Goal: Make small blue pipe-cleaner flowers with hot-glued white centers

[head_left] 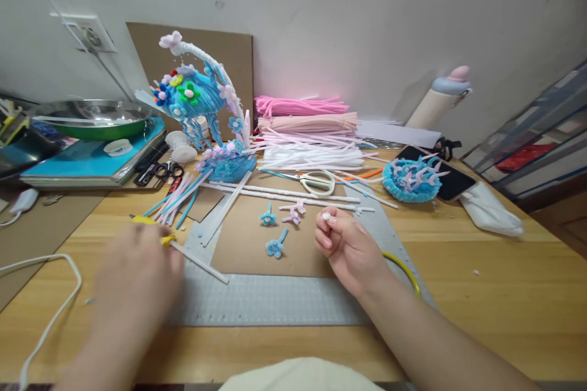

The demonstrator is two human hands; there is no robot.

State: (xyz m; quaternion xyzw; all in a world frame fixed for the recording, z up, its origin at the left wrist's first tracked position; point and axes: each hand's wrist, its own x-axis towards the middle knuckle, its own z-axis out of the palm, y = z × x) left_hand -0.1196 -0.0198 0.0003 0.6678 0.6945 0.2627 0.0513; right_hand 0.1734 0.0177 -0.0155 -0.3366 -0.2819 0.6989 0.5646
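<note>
My left hand (137, 275) is smeared by motion. It is over or beside a yellow glue gun (169, 239) with a translucent glue stick (202, 263) jutting from it; I cannot tell whether the fingers grip it. Above the mat, my right hand (346, 244) is closed, pinching a small white round piece (326, 217) between thumb and forefinger. Between the hands, a brown cardboard sheet (243, 250) bears two blue pipe-cleaner flowers, the upper one (268, 215) with a pale centre and the lower one (275, 247) without. Lilac pipe-cleaner pieces (292, 215) lie near them.
A grey cutting mat (284, 302) lies under the cardboard. Behind stand a blue pipe-cleaner sculpture (197, 95), pipe-cleaner bundles (312, 156) and cream-handled scissors (318, 183). A blue fuzzy base (413, 182) and a phone (454, 180) are at right. A white cable (73, 269) curves at left.
</note>
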